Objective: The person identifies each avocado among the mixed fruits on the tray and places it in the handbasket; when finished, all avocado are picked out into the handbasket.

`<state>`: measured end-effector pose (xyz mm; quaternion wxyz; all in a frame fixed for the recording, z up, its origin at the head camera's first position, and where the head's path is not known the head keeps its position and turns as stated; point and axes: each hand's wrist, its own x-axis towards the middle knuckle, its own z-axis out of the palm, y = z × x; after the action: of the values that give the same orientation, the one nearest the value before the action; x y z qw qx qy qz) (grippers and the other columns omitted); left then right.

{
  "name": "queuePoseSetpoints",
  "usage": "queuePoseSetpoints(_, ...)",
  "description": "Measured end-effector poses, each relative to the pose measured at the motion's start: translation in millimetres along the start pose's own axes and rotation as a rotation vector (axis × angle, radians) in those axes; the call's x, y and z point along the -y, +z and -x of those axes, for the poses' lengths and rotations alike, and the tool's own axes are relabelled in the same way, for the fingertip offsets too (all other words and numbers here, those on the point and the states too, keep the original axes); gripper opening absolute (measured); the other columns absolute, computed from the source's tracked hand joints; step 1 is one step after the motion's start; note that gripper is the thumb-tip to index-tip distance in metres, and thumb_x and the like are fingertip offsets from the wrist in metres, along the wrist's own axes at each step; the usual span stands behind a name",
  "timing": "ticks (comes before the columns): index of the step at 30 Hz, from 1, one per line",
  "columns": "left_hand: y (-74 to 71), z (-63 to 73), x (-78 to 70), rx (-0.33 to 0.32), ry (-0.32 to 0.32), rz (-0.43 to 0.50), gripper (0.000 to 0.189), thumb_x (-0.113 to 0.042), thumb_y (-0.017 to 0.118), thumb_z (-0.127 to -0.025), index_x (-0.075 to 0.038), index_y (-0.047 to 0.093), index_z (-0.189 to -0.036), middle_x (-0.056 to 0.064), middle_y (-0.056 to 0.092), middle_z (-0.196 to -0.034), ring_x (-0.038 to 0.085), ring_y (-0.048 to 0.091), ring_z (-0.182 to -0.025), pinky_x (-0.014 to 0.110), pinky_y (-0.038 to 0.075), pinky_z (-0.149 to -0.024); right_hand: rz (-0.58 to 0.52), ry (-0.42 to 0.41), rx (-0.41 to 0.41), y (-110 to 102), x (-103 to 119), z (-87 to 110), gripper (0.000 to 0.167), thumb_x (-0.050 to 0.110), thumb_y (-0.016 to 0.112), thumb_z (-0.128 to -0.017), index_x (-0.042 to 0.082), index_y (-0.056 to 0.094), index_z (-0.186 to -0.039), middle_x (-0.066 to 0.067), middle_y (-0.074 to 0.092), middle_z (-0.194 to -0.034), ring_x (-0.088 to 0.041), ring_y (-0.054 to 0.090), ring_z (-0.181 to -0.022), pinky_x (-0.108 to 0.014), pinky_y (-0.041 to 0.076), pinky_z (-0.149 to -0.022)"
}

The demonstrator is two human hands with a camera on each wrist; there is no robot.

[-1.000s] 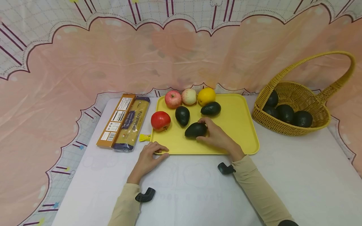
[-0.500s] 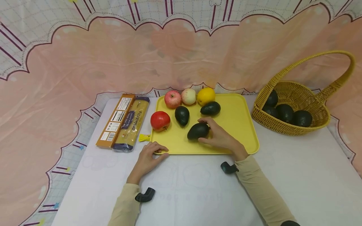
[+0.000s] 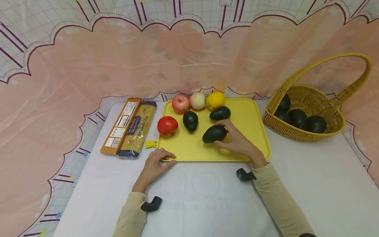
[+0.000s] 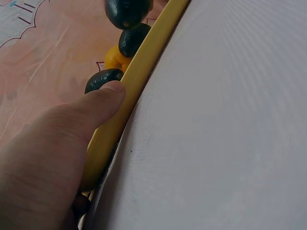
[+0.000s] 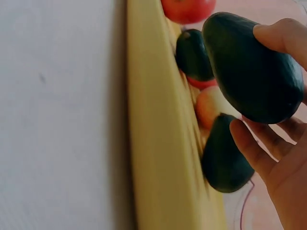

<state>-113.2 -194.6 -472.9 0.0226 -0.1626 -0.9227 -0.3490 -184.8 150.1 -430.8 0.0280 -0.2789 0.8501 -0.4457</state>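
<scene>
My right hand [image 3: 237,140] grips a dark green avocado [image 3: 214,134] by its right end, raised over the yellow tray [image 3: 183,149]. In the right wrist view this avocado [image 5: 252,67] sits between thumb and fingers. My left hand [image 3: 154,166] holds the tray's front left corner, its thumb [image 4: 103,103] along the rim in the left wrist view. Two more avocados, one in the middle [image 3: 190,121] and one farther back [image 3: 220,113], lie on the tray. A red apple [image 3: 167,126], a pink apple [image 3: 180,104], a pale round fruit [image 3: 197,101] and a yellow fruit [image 3: 215,100] are there too.
A wicker basket [image 3: 305,136] with a tall handle stands at the right, several avocados [image 3: 316,124] inside. Left of the tray lie a spaghetti packet [image 3: 137,130], an orange-brown box [image 3: 120,126] and a small yellow packet [image 3: 151,144]. A patterned curtain [image 3: 189,59] hangs behind.
My right hand has lifted the avocado and moved it to the right, slightly toward the back of the tray. My left hand has stayed at the tray's corner.
</scene>
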Motion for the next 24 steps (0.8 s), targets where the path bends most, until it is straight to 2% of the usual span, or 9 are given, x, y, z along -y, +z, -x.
queuePoseSetpoints(8, -0.3, 0.4, 0.1, 0.004, 0.001, 0.003, 0.016, -0.036, 0.071, -0.083, -0.030, 0.068, -0.097, -0.014, 0.058, -0.088, 0.005, 0.045, -0.083, 0.029, 0.034, -0.076, 0.007, 0.071, -0.053, -18, -2, 8.5, 0.066, 0.024, 0.077, -0.079, 0.018, 0.039, -0.132, -0.004, 0.041, -0.134, -0.023, 0.041, -0.125, -0.048, 0.037, -0.102)
queuePoseSetpoints(17, -0.6, -0.7, 1.1, 0.007, -0.006, 0.014, 0.016, -0.038, 0.070, -0.083, -0.030, 0.068, -0.097, -0.014, 0.059, -0.089, 0.005, 0.045, -0.083, 0.029, 0.034, -0.077, 0.019, 0.080, -0.114, -35, -5, 16.1, 0.066, 0.019, 0.076, -0.080, 0.020, 0.039, -0.136, -0.003, 0.041, -0.135, -0.022, 0.042, -0.123, -0.047, 0.038, -0.098)
queuePoseSetpoints(21, -0.5, -0.1, 1.5, 0.009, -0.007, 0.007, 0.016, -0.039, 0.070, -0.083, -0.030, 0.068, -0.096, -0.015, 0.059, -0.089, 0.005, 0.045, -0.083, 0.029, 0.034, -0.076, 0.020, 0.069, -0.157, -41, -1, 19.4, 0.067, 0.012, 0.076, -0.079, 0.015, 0.041, -0.136, -0.007, 0.043, -0.134, -0.021, 0.043, -0.120, -0.045, 0.039, -0.095)
queuePoseSetpoints(24, -0.2, -0.1, 1.5, 0.008, -0.009, 0.003, 0.016, -0.039, 0.071, -0.083, -0.031, 0.068, -0.096, -0.015, 0.058, -0.089, 0.005, 0.045, -0.083, 0.029, 0.034, -0.077, 0.034, 0.048, -0.188, -47, 8, 22.5, 0.066, 0.007, 0.075, -0.078, 0.008, 0.042, -0.135, -0.012, 0.045, -0.132, -0.022, 0.044, -0.117, -0.037, 0.041, -0.094)
